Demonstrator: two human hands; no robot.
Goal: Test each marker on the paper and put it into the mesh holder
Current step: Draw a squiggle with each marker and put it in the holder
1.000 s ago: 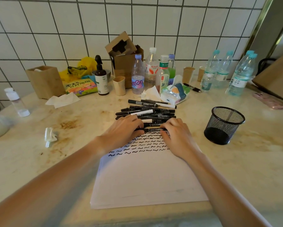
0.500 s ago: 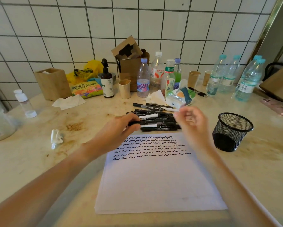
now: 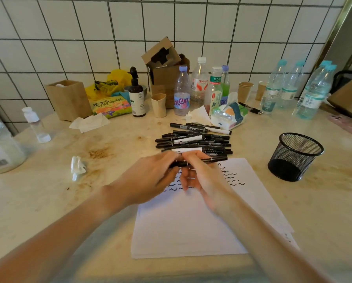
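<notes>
Both hands meet on one black marker [image 3: 203, 161] above the paper [image 3: 191, 225]: the left hand [image 3: 150, 178] grips its left end, the right hand [image 3: 201, 176] pinches the barrel, probably the cap joint, though blurred. Pull straight apart, keeping the mesh holder [image 3: 295, 157], on the worktop [image 3: 324, 211] at right, within reach.

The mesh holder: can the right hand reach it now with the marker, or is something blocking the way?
Probably yes. The mesh holder stands upright and open-topped on the right hand's side, and only paper and bare counter lie between. Both hands hold the marker, so the left hand must let go first.
</notes>
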